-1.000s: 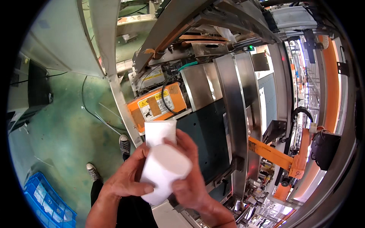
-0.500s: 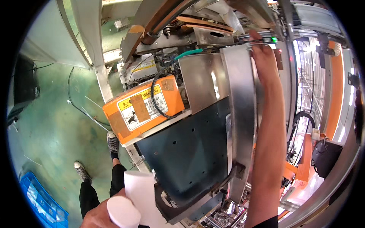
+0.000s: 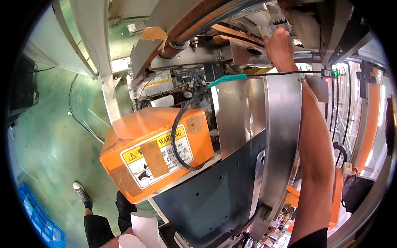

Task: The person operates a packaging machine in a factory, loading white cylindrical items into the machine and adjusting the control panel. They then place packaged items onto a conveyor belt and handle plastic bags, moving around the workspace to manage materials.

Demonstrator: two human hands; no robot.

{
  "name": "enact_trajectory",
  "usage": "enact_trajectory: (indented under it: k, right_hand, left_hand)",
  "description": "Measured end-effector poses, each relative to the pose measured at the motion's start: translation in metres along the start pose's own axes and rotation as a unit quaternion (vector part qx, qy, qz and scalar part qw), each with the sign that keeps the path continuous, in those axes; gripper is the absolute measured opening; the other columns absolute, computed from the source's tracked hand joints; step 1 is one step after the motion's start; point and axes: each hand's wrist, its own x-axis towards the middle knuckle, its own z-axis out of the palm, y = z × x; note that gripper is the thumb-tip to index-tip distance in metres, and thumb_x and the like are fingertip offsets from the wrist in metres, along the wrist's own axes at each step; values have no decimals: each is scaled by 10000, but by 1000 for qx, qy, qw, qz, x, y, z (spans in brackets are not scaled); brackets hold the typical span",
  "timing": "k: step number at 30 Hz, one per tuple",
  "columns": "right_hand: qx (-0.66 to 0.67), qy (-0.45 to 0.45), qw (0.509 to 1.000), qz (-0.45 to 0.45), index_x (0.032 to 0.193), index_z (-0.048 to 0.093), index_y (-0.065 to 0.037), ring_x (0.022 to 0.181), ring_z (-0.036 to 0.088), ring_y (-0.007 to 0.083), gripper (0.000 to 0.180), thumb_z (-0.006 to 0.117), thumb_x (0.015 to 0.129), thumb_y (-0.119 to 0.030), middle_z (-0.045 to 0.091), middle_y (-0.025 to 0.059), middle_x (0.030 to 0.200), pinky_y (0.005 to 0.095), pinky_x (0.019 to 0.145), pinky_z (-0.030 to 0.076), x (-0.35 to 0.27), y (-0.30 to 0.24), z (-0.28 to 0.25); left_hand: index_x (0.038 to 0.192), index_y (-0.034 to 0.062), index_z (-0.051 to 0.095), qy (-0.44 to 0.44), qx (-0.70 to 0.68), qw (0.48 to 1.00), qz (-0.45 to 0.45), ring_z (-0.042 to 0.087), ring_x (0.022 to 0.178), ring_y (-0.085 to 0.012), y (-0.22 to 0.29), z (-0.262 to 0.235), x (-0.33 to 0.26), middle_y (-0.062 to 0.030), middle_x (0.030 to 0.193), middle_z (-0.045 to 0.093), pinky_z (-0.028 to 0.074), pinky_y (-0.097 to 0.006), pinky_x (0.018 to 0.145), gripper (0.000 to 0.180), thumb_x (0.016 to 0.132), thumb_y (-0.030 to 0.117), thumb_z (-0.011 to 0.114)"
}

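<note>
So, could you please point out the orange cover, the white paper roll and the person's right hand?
orange cover [image 3: 136, 136], head view, top face.
white paper roll [image 3: 144, 227], head view, upright side.
right hand [image 3: 281, 45], head view, back of the hand.

A white paper roll [image 3: 142, 231] stands upright at the lower edge, just below the orange housing. Its loose end rises above its rounded core.

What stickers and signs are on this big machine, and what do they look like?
Warning sticker: on the front of the orange box, rectangular, yellow and white with black pictures, partly covered by brown tape.
Yellow label: higher up on a grey part behind the wires, small, rectangular.
White tag: just below the yellow label, small, oblong.
</note>
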Motion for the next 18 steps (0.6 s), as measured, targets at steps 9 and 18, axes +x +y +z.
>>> enact_trajectory:
  k: [9, 18]
  right_hand:
    - [54, -89, 993, 51, 976, 619, -21, 1026, 607, 396, 299, 521, 879, -286, 631, 275, 1047, 495, 863, 483, -6, -1, 3]
    - [617, -284, 718, 153, 1160, 579, 22, 962, 621, 336, 365, 552, 895, -227, 662, 170, 996, 423, 861, 467, -107, 83, -6]
  left_hand:
    - [1296, 45, 400, 12, 14, 1000, 25, 544, 1034, -196, -20, -13, 7, -48, 1109, 545, 448, -360, 887, 989, 459, 202, 904]
    - [1319, 28, 403, -4, 9, 1000, 14, 550, 1044, -200, -17, -4, -11, -50, 1120, 559, 454, -356, 888, 999, 480, 221, 910]
